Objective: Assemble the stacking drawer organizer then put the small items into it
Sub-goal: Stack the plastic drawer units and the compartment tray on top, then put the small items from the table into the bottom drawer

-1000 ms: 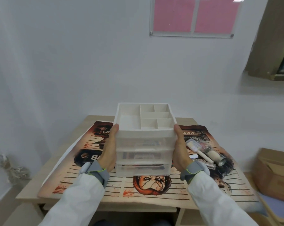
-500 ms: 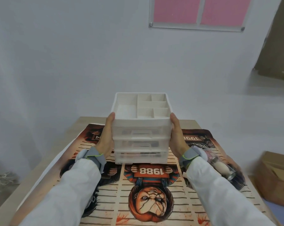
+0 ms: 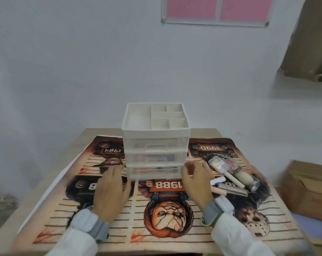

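Note:
The white stacking drawer organizer (image 3: 156, 143) stands upright on the printed mat, three clear drawers under a divided open top tray. My left hand (image 3: 110, 193) hovers just in front of its lower left corner, fingers apart, holding nothing. My right hand (image 3: 196, 183) is at its lower right corner, fingers loosely spread and empty; whether a fingertip touches the bottom drawer I cannot tell. Small items lie to the right: a clear-headed brush (image 3: 223, 169), a clear jar (image 3: 246, 179), a lip gloss tube (image 3: 232, 189) and a small white tube (image 3: 218, 181).
A mat with horror-character prints (image 3: 165, 209) covers the wooden table (image 3: 204, 133), which meets a white wall at the back. Cardboard boxes (image 3: 308, 189) sit on the floor to the right. A pink board (image 3: 215, 10) hangs on the wall.
The organizer, held up between both hands, has come down onto the mat. Both hands have let go of its sides and drawn back toward me.

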A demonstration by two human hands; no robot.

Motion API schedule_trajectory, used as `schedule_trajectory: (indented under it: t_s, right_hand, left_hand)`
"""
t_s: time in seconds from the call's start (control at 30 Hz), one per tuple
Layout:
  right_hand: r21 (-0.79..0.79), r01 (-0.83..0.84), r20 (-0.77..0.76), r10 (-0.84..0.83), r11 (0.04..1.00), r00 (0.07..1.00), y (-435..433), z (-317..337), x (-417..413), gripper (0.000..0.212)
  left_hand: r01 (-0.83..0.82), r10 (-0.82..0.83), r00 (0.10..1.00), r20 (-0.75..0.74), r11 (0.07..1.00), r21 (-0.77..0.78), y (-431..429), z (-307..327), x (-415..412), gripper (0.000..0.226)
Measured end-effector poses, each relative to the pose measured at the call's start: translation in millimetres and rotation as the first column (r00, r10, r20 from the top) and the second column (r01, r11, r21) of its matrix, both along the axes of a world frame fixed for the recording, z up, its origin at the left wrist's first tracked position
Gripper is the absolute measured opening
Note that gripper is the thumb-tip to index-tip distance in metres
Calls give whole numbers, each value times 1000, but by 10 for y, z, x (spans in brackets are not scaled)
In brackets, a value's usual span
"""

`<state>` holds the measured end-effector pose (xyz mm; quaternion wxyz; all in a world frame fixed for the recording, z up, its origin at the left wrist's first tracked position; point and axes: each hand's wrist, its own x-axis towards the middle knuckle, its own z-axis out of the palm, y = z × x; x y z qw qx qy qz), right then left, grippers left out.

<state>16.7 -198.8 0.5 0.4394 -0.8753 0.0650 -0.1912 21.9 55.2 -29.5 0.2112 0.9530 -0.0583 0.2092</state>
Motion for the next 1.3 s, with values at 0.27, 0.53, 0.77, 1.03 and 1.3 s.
schedule_trajectory:
  t_s: [0.27,0.53,0.77,1.03,1.3]
  right_hand:
    - [-534,-263,1,312,803,950,239,-267,-56,47]
    - [-622,-265,-48,302,737,952,299,-272,-2,50]
    - [-594,-195,-90,176,780,980,-112,-46,-321,29]
    - [-747,-220,-343,-81,627,936,-845,-162,-292,54]
    - [-637,-8,-154,-118,770,981,-516,85,-134,39]
  left_hand:
    - [238,-266,962,52,920,311,-274,-112,22,59]
    - [136,-143,990,6,954,268,-424,-41,109,55]
    - [231,-233,972,20,971,66,-260,-42,-12,17]
    - [313,-317,945,-88,948,-53,-104,-70,-232,37]
    - [217,-215,976,33,971,-99,100,-243,-222,53]
